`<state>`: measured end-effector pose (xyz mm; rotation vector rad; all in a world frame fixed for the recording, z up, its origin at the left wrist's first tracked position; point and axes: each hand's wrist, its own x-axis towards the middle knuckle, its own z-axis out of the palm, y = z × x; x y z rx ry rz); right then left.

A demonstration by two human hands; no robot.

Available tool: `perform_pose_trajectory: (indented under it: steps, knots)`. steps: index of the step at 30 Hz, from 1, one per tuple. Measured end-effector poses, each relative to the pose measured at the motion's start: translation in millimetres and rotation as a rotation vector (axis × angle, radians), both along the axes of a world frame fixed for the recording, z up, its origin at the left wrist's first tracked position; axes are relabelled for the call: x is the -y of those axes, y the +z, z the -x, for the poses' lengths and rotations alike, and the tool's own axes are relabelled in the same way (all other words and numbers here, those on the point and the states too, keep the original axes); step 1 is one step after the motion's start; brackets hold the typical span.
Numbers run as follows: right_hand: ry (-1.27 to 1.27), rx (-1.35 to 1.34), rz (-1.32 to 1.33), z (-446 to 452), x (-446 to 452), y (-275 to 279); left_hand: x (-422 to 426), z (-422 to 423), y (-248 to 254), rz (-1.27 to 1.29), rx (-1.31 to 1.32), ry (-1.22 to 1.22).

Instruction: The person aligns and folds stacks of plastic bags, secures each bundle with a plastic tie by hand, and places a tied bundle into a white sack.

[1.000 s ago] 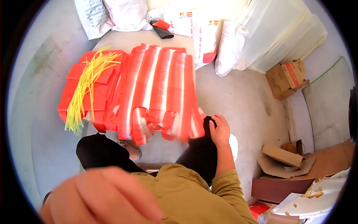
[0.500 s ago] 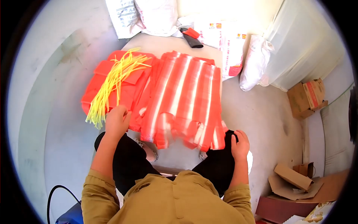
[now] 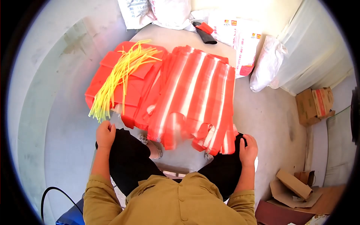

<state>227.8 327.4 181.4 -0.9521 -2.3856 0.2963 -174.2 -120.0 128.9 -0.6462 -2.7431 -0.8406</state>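
A stack of red-and-white striped bags (image 3: 198, 90) lies flat along the right edge of a pale bench (image 3: 165, 37), its long axis and stripes running from the near edge to the far, leaning slightly right at the far end. The cut-out handle ends face the seated person and hang over the near edge. Against its left side, toward the bench's left edge, sits a red folded pile (image 3: 133, 95). Yellow strips (image 3: 127, 67) lie across it, their long axis slanting from the near-left corner up toward the far edge. The left hand (image 3: 106, 134), fingers curled, is at the left knee just below the strips' near ends; whether it grips anything cannot be told. The right hand (image 3: 248, 150) lies slack over the right knee, thumb apart from bent fingers. White sacks (image 3: 170, 13) stand beyond the far edge; a cardboard box (image 3: 315, 105) sits farther right.
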Motion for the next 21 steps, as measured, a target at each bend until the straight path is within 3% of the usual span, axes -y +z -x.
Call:
perform_pose_trajectory:
  steps: [11, 21]
  knots:
    - [0.0, -0.016, -0.019, 3.1, -0.7, -3.5, 15.3, 7.5, -18.0, -0.002, -0.041, 0.039]
    - [0.297, -0.035, -0.244, 18.9, 19.9, 6.3, 11.1, 5.8, -12.4, -0.025, -0.006, 0.052]
